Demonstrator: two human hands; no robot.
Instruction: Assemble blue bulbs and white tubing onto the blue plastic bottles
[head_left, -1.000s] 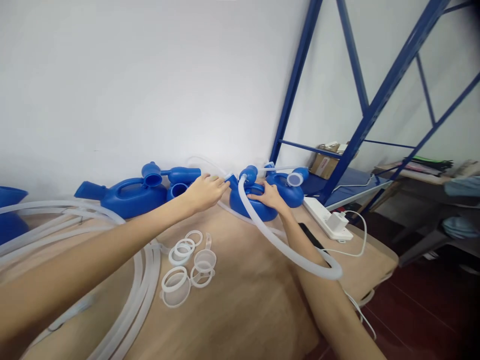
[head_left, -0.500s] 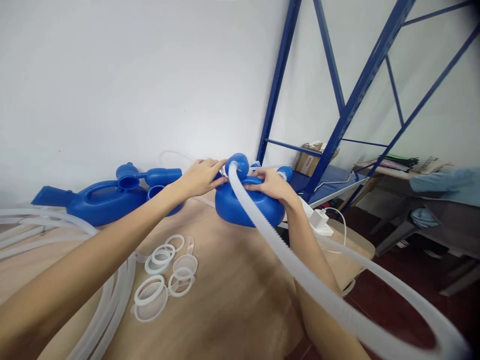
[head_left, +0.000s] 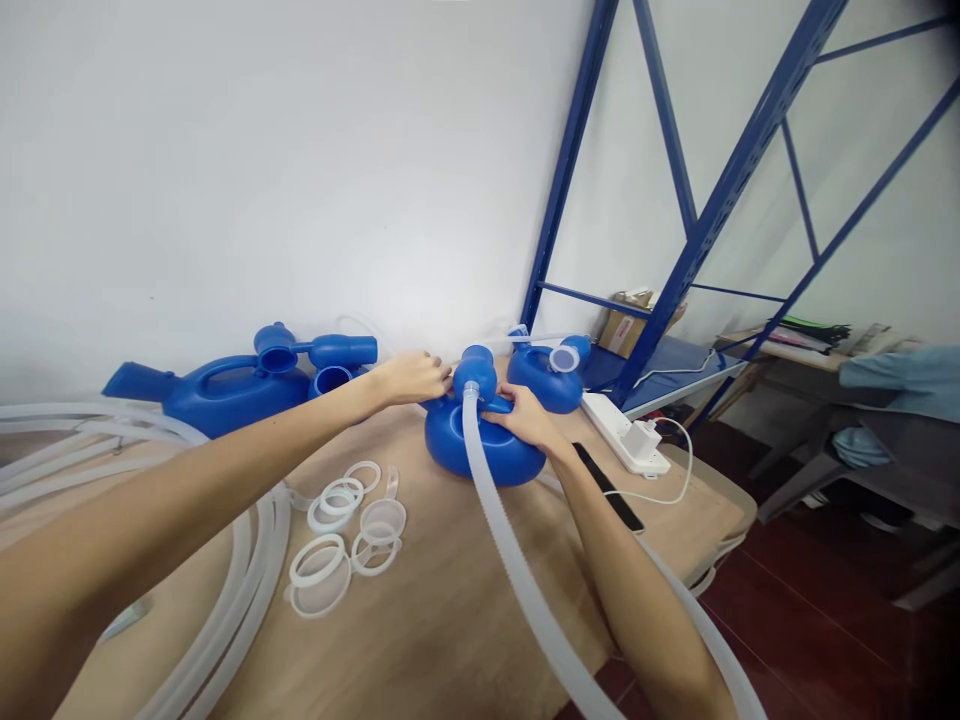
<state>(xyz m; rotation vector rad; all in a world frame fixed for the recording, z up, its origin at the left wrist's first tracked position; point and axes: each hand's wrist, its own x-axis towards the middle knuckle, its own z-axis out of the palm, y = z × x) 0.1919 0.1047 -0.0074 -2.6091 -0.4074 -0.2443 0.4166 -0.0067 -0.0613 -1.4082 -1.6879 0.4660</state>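
Observation:
A blue plastic urinal bottle [head_left: 495, 455] stands on the table in front of me, with a rounded blue cap piece [head_left: 475, 372] on its neck side. From that piece a translucent ribbed hose [head_left: 499, 530] runs down toward me. My right hand [head_left: 521, 415] is closed round the bottle's handle. My left hand [head_left: 416, 378] has its fingers curled just left of the cap piece, by the bottle's neck; what they pinch is hidden. Left of it lie another blue bottle [head_left: 232, 400] and loose blue cap pieces [head_left: 341, 350].
White rings and clear lids [head_left: 337, 500] lie on the table, beside coiled hoses [head_left: 259, 560]. To the right are a finished-looking blue bottle [head_left: 544, 380], a power strip [head_left: 626, 435] and a black phone [head_left: 607, 487]. A blue metal rack [head_left: 697, 230] rises behind; a person's sleeve [head_left: 892, 375] shows far right.
The bottle has come slightly nearer and lower in view, its cap piece and hose now turned toward me. My left fingers have curled in from a flatter grip; my right hand stays on the handle.

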